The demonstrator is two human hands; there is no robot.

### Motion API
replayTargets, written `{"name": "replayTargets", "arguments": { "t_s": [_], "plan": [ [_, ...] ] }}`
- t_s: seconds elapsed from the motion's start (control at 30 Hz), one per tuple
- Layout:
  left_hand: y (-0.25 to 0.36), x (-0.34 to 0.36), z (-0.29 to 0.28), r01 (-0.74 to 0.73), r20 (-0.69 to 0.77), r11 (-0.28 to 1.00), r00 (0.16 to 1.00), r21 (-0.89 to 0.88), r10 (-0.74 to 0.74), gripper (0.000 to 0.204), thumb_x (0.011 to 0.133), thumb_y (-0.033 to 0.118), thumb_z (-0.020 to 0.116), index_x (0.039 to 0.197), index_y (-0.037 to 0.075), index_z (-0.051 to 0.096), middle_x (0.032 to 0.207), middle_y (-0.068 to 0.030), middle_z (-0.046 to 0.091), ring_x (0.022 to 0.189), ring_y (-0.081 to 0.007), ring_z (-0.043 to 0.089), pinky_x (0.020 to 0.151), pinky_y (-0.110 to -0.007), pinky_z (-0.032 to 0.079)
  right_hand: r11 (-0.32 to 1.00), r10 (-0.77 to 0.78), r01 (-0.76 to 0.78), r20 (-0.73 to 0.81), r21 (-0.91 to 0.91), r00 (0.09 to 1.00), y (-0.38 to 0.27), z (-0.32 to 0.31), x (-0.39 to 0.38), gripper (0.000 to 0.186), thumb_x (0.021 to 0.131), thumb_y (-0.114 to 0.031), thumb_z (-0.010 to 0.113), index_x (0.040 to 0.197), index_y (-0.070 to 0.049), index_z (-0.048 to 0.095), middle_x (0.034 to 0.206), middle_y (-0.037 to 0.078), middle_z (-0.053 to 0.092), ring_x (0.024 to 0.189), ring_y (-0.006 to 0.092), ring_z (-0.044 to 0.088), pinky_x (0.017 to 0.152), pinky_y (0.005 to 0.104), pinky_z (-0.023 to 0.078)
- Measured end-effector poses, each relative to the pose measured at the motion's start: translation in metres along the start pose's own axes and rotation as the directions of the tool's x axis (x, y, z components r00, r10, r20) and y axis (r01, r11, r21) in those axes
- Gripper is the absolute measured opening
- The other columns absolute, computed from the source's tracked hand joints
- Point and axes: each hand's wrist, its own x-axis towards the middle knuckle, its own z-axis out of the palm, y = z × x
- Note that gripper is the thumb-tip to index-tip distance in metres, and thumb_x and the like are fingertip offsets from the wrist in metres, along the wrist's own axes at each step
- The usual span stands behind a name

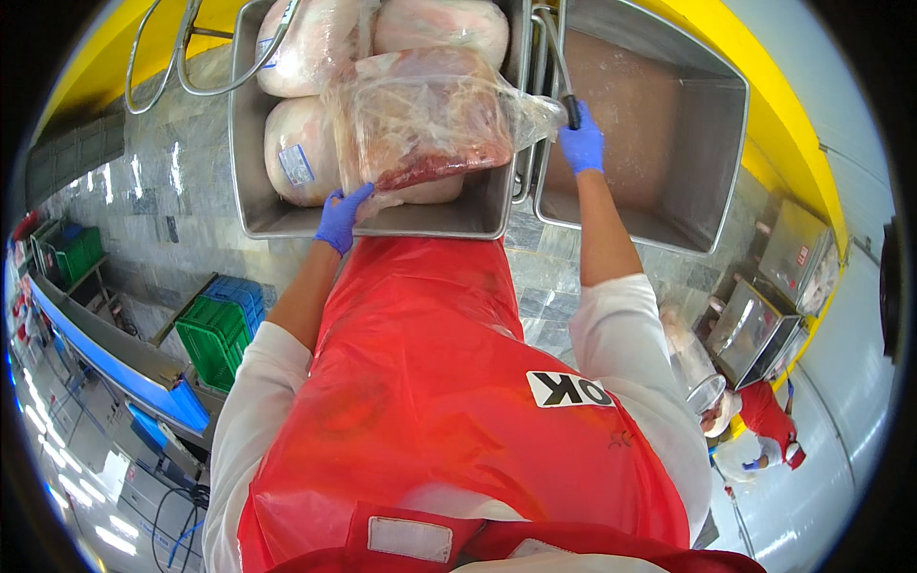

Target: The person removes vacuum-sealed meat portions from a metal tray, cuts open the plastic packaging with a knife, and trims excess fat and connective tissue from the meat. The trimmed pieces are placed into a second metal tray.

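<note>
A large piece of red meat in clear plastic wrap (420, 110) lies tilted on top of several pale wrapped meat pieces (296, 143) in a steel tub (382, 227). My left hand (344, 218), in a blue glove, is closed on the wrap at its near left corner. My right hand (583, 143), also gloved in blue, grips the black handle of what looks like a knife (562, 67), its narrow grey blade pointing away from me. The twisted end of the wrap reaches to just beside my right hand; whether my fingers hold it too is hard to see.
A second steel tub (712, 162) with a wet, pinkish bottom adjoins on the right. Bent metal tubing (181, 57) stands at the far left. Green crates (212, 334) are to my left. Lower right are steel containers (750, 329) and another person in red (764, 420).
</note>
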Motion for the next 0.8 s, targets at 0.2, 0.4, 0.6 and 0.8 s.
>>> {"name": "replayTargets", "arguments": {
  "t_s": [0.2, 0.4, 0.6, 0.8],
  "plan": [
    [-0.016, 0.018, -0.020, 0.054, 0.201, 0.970, 0.974, 0.236, -0.103, 0.025, 0.086, 0.026, 0.076, 0.092, 0.003, 0.070, 0.081, -0.0044, 0.070, 0.071, -0.0142, 0.066, 0.059, -0.028, 0.047, 0.972, 0.230, -0.235, 0.227, -0.006, 0.946, -0.039, 0.056, -0.019, 0.039, 0.075, -0.023, 0.066, 0.108, -0.004, 0.068, 0.086, 0.021, 0.069, 0.079, 0.0302, 0.069, 0.074, 0.0419, 0.053],
    [-0.052, 0.044, -0.022, -0.270, 0.177, 0.632, 0.962, 0.727, 0.207, 0.019, 0.085, 0.019, 0.068, 0.085, 0.001, 0.073, 0.078, -0.0083, 0.071, 0.073, -0.0172, 0.065, 0.071, -0.035, 0.052, 0.871, 0.426, -0.471, 0.262, 0.139, 0.866, -0.035, 0.050, -0.084, 0.026, 0.078, -0.019, 0.064, 0.088, 0.005, 0.067, 0.069, 0.015, 0.065, 0.063, 0.0234, 0.063, 0.062, 0.0433, 0.050],
    [0.003, -0.010, -0.017, -0.427, 0.382, 0.516, 0.903, 0.743, 0.197, 0.019, 0.084, 0.015, 0.064, 0.088, -0.001, 0.074, 0.082, -0.0077, 0.073, 0.074, -0.0186, 0.066, 0.072, -0.035, 0.053, 0.651, 0.581, -0.730, 0.482, 0.209, 0.656, -0.078, 0.000, -0.151, 0.012, 0.081, -0.015, 0.066, 0.079, -0.004, 0.063, 0.066, 0.004, 0.059, 0.058, 0.0163, 0.058, 0.049, 0.0353, 0.044],
    [0.091, -0.068, -0.036, -0.177, 0.330, 0.855, 0.944, 0.487, 0.008, 0.018, 0.086, 0.013, 0.060, 0.088, 0.002, 0.075, 0.084, -0.0026, 0.072, 0.073, -0.0127, 0.064, 0.067, -0.030, 0.050, 0.371, 0.593, -0.815, 0.562, 0.445, 0.576, -0.182, -0.064, -0.147, 0.025, 0.084, -0.021, 0.069, 0.103, -0.007, 0.059, 0.097, 0.006, 0.063, 0.076, 0.0170, 0.062, 0.051, 0.0312, 0.046]
  ]
}}
